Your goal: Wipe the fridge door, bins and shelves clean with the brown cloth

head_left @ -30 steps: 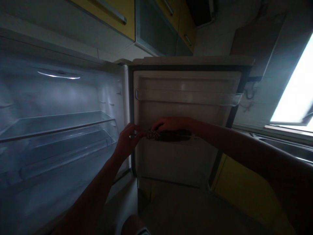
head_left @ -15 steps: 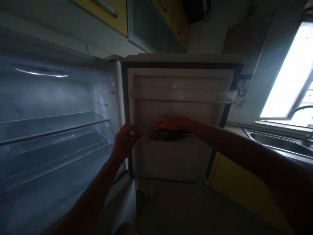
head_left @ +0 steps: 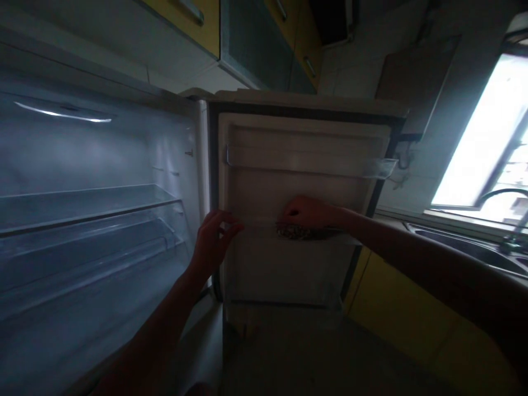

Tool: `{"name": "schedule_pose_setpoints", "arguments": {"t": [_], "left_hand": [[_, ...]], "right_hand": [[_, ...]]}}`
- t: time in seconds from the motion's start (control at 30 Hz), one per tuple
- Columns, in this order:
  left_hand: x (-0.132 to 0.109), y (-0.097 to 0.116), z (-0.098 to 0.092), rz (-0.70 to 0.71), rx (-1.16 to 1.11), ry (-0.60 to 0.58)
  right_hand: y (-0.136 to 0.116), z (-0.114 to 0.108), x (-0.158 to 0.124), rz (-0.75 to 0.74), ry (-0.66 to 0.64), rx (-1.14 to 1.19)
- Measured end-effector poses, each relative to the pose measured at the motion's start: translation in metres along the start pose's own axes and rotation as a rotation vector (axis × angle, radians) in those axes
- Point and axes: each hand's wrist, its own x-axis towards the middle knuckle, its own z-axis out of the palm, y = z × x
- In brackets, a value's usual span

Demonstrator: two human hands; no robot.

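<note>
My right hand point(head_left: 307, 212) is closed, its fingers bunched on a dark cloth with a pale pattern point(head_left: 293, 231). The cloth lies along the middle clear shelf point(head_left: 259, 223) on the inside of the fridge door point(head_left: 284, 264). At the hinge-side end of that same shelf, my left hand point(head_left: 215, 234) has its thumb and fingers curled round the shelf's end. The dim light blurs the exact contact of the fingers.
To the left stands the lit fridge compartment with a glass shelf point(head_left: 91, 213). An upper clear door shelf point(head_left: 305, 162) spans the door. Yellow wall cabinets point(head_left: 305, 49) hang above; a sink point(head_left: 457, 245) and window point(head_left: 474, 132) are at right.
My right hand has slid to the right along the door shelf with the cloth. My left hand stays at the shelf's left end. The view has shifted slightly.
</note>
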Motion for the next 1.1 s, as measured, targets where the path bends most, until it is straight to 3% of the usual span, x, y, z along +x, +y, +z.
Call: {"name": "schedule_pose_setpoints", "arguments": {"t": [0.17, 0.27, 0.37, 0.43, 0.57, 0.7, 0.8, 0.87, 0.9, 1.0, 1.1], "left_hand": [[0.004, 0.005, 0.003, 0.012, 0.033, -0.040], [0.004, 0.007, 0.004, 0.024, 0.074, -0.052], [0.002, 0.007, 0.005, 0.036, 0.077, -0.036], [0.001, 0.005, 0.006, 0.038, 0.063, -0.023], [-0.001, 0.002, 0.006, 0.023, 0.030, -0.007], [-0.002, 0.002, 0.004, 0.017, 0.012, -0.007], [-0.003, 0.001, 0.003, 0.010, -0.001, 0.003], [-0.004, 0.001, 0.002, 0.005, -0.012, 0.005], [-0.005, 0.001, 0.001, 0.001, -0.014, 0.003], [-0.007, 0.001, -0.001, -0.011, -0.008, -0.002], [-0.007, 0.001, -0.001, -0.021, -0.012, 0.006]], "right_hand": [[-0.057, 0.024, 0.073, -0.094, 0.168, -0.193], [-0.072, 0.031, 0.099, -0.233, 0.199, -0.169], [-0.056, 0.029, 0.088, -0.429, 0.150, -0.050], [-0.033, 0.020, 0.062, -0.455, 0.102, -0.012], [0.013, -0.009, -0.005, -0.223, -0.062, -0.025], [0.029, -0.039, -0.050, -0.070, -0.158, -0.044], [0.018, -0.048, -0.066, -0.018, 0.073, -0.217], [0.007, -0.048, -0.071, 0.112, 0.228, -0.403], [0.002, -0.047, -0.071, 0.200, 0.246, -0.485], [-0.010, -0.042, -0.063, 0.394, 0.018, -0.514], [-0.018, -0.038, -0.042, 0.360, -0.174, -0.375]]}}
